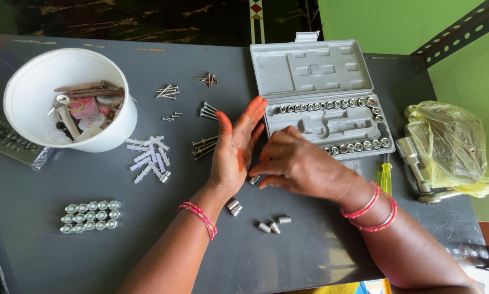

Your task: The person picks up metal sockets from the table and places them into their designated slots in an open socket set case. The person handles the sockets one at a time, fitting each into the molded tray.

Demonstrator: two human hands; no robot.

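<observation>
My left hand (236, 147) stands on its edge in the middle of the dark grey table (309, 250), palm turned right and fingers straight. My right hand (296, 163) lies palm down just right of it, fingers curled toward the left palm, close to a small metal socket (254, 179) between the two hands. Whether the fingers hold a socket is hidden. Behind the hands lies an open grey socket-set case (315, 71) with rows of sockets. Loose sockets (273, 225) and another pair of sockets (234, 207) lie near my wrists.
A white bucket (114, 128) of odds and ends stands at the left. White wall plugs (149, 158), several piles of nails (203, 147) and a block of sockets (90, 216) lie on the table. A yellow plastic bag (451, 147), a ratchet handle (416, 166) and a yellow screwdriver (385, 177) are at the right.
</observation>
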